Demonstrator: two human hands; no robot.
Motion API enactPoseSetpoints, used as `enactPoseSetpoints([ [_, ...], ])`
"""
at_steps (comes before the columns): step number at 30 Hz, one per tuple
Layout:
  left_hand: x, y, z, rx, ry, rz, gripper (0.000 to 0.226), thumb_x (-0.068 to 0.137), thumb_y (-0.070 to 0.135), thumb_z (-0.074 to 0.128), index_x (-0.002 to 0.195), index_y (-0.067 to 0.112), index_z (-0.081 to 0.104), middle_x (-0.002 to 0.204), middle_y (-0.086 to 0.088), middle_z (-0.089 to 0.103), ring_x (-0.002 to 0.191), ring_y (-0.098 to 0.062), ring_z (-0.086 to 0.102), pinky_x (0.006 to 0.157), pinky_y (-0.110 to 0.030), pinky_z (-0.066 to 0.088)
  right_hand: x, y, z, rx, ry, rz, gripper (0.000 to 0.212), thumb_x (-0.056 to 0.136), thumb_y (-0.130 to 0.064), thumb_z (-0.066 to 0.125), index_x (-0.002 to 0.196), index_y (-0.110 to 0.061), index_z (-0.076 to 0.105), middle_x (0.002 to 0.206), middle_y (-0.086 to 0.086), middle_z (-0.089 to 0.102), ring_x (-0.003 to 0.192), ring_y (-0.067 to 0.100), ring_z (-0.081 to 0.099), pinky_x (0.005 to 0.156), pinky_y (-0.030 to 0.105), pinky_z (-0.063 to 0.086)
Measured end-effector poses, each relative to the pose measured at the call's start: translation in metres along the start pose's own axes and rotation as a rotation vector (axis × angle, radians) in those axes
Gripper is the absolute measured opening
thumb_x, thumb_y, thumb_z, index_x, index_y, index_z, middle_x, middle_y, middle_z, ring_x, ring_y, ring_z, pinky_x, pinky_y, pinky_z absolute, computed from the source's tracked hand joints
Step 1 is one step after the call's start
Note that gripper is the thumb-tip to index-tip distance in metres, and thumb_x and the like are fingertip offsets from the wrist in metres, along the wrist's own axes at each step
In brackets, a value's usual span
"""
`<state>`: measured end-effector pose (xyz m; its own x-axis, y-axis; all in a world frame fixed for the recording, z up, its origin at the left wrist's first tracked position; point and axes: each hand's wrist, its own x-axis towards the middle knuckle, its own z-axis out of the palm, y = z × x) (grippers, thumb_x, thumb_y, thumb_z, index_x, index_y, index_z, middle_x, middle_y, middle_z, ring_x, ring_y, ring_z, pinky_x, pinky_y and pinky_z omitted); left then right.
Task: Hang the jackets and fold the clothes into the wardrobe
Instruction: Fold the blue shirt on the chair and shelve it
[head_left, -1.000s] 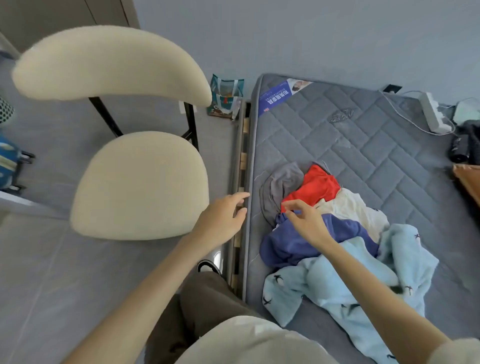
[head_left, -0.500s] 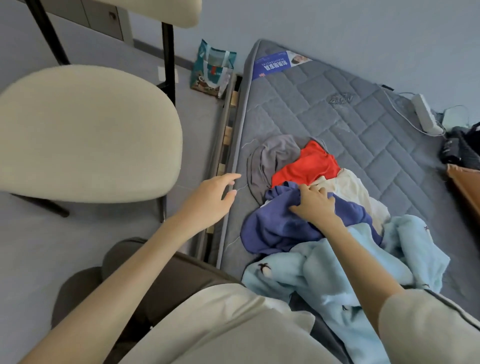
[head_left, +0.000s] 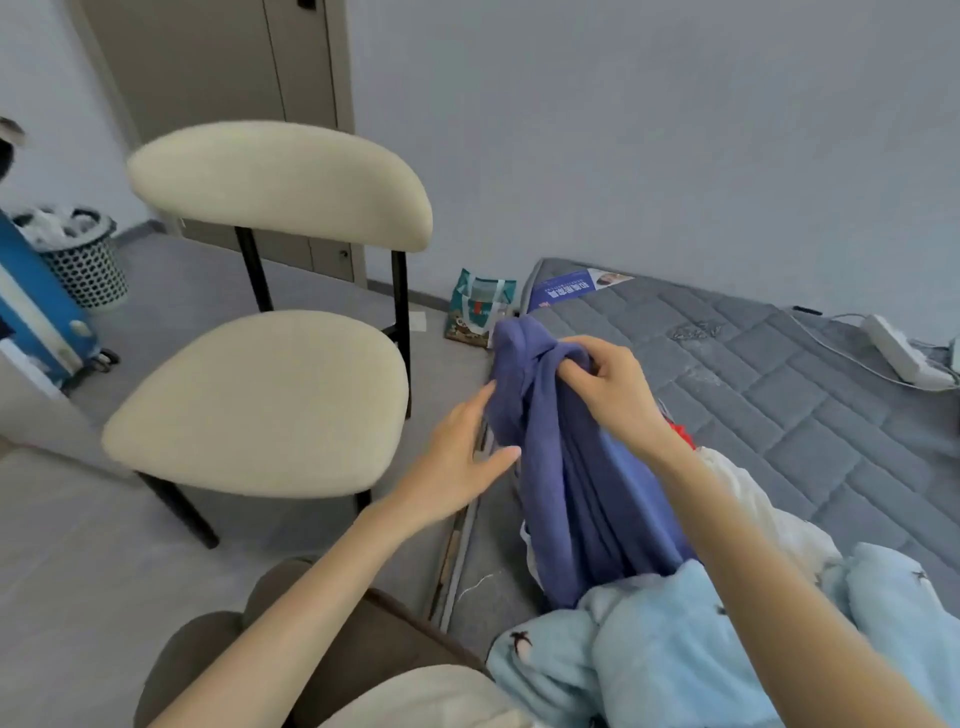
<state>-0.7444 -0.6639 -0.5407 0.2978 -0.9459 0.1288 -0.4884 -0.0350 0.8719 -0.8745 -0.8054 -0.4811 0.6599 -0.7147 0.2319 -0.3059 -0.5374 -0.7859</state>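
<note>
My right hand (head_left: 613, 387) grips the top of a dark blue garment (head_left: 576, 483) and holds it up above the grey mattress (head_left: 810, 405). The cloth hangs down in folds to the pile below. My left hand (head_left: 460, 460) is at the garment's left edge with fingers straight, touching the cloth. A light blue garment with small dark prints (head_left: 675, 649) lies bunched at the bottom right. A white garment (head_left: 763, 514) and a sliver of a red one (head_left: 680, 434) show behind my right forearm.
A cream chair with black legs (head_left: 260, 400) stands left of the mattress. Wardrobe doors (head_left: 234, 104) are behind it. A patterned bag (head_left: 478, 312) leans by the wall. A mesh basket (head_left: 83, 254) and blue suitcase (head_left: 31, 306) sit far left. A power strip (head_left: 904, 353) lies at the right.
My right hand has lifted the dark blue garment off the pile. My left hand has moved right to the cloth's edge. The view has tilted up towards the chair and the wall.
</note>
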Motion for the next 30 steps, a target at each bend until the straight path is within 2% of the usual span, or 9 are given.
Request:
enactPoseSetpoints([
  [3, 0.0, 0.023, -0.029, -0.14, 0.1, 0.056, 0.069, 0.089, 0.029, 0.067, 0.145, 0.037, 0.026, 0.141, 0.028, 0.038, 0.126, 0.017, 0.035, 0.099, -0.002, 0.031, 0.024, -0.054, -0.002, 0.201, 0.002, -0.122, 0.022, 0.093, -0.003, 0.051, 0.093, -0.019, 0.067, 0.08, -0.011, 0.065, 0.073, 0.002, 0.056, 0.067, 0.014, 0.044],
  [11, -0.026, 0.069, -0.158, -0.198, 0.42, -0.001, 0.042, 0.087, 0.035, 0.067, 0.12, 0.049, 0.044, 0.108, 0.034, 0.062, 0.104, 0.011, 0.058, 0.078, -0.008, 0.047, 0.073, -0.199, 0.014, 0.693, -0.174, -0.341, 0.02, 0.099, -0.005, 0.046, 0.099, -0.017, 0.063, 0.085, -0.002, 0.069, 0.083, 0.012, 0.067, 0.074, 0.025, 0.055],
  [14, -0.048, 0.073, -0.196, -0.051, 0.492, 0.021, 0.049, 0.082, 0.036, 0.073, 0.121, 0.047, 0.045, 0.12, 0.035, 0.056, 0.115, 0.01, 0.052, 0.085, -0.008, 0.045, 0.079, -0.231, 0.025, 0.871, -0.244, -0.3, 0.021, 0.102, -0.01, 0.044, 0.093, -0.02, 0.061, 0.088, 0.002, 0.068, 0.086, 0.02, 0.066, 0.074, 0.03, 0.056],
  [17, -0.071, 0.062, -0.223, 0.402, 0.606, -0.179, 0.077, 0.072, 0.045, 0.08, 0.137, 0.033, 0.04, 0.149, 0.007, 0.03, 0.138, -0.016, 0.028, 0.11, -0.036, 0.033, 0.081, -0.251, 0.038, 0.962, -0.255, -0.251, 0.017, 0.103, -0.014, 0.045, 0.095, -0.019, 0.059, 0.085, -0.002, 0.07, 0.08, 0.017, 0.068, 0.069, 0.028, 0.057],
  [19, -0.086, 0.054, -0.232, 0.577, 0.653, -0.292, 0.062, 0.076, 0.045, 0.075, 0.13, 0.028, 0.049, 0.155, 0.001, 0.016, 0.14, -0.022, 0.02, 0.113, -0.045, 0.026, 0.083, -0.258, 0.047, 1.014, -0.257, -0.203, 0.013, 0.102, -0.013, 0.045, 0.1, -0.015, 0.058, 0.082, -0.004, 0.069, 0.073, 0.013, 0.067, 0.066, 0.025, 0.055],
  [21, -0.101, 0.048, -0.24, 0.589, 0.66, -0.304, 0.03, 0.088, 0.034, 0.063, 0.116, 0.022, 0.061, 0.147, -0.003, 0.036, 0.131, -0.027, 0.038, 0.105, -0.047, 0.036, 0.086, -0.257, 0.056, 1.018, -0.232, -0.158, 0.011, 0.101, -0.013, 0.046, 0.102, -0.014, 0.057, 0.085, -0.002, 0.067, 0.073, 0.013, 0.065, 0.065, 0.025, 0.055],
  [23, -0.115, 0.043, -0.249, 0.433, 0.677, -0.317, 0.019, 0.096, 0.02, 0.049, 0.108, 0.015, 0.063, 0.117, -0.008, 0.062, 0.106, -0.027, 0.057, 0.09, -0.043, 0.048, 0.09, -0.251, 0.066, 0.926, -0.142, -0.125, 0.013, 0.099, -0.011, 0.047, 0.096, -0.016, 0.058, 0.083, -0.003, 0.066, 0.07, 0.01, 0.064, 0.063, 0.023, 0.055],
  [26, -0.134, 0.044, -0.267, 0.206, 0.82, -0.333, 0.019, 0.096, 0.003, 0.041, 0.1, 0.003, 0.06, 0.095, -0.018, 0.063, 0.078, -0.02, 0.055, 0.063, -0.021, 0.042, 0.094, -0.235, 0.081, 0.775, -0.046, -0.129, 0.011, 0.096, -0.014, 0.054, 0.09, -0.021, 0.061, 0.083, -0.006, 0.067, 0.07, 0.003, 0.066, 0.058, 0.02, 0.054],
  [30, -0.151, 0.051, -0.291, 0.201, 0.969, -0.285, 0.026, 0.091, -0.005, 0.037, 0.088, 0.008, 0.06, 0.078, -0.002, 0.059, 0.066, -0.01, 0.05, 0.047, -0.009, 0.035, 0.098, -0.221, 0.098, 0.507, -0.037, -0.152, 0.009, 0.091, -0.022, 0.06, 0.082, -0.024, 0.062, 0.076, -0.007, 0.064, 0.067, 0.006, 0.058, 0.05, 0.019, 0.044],
])
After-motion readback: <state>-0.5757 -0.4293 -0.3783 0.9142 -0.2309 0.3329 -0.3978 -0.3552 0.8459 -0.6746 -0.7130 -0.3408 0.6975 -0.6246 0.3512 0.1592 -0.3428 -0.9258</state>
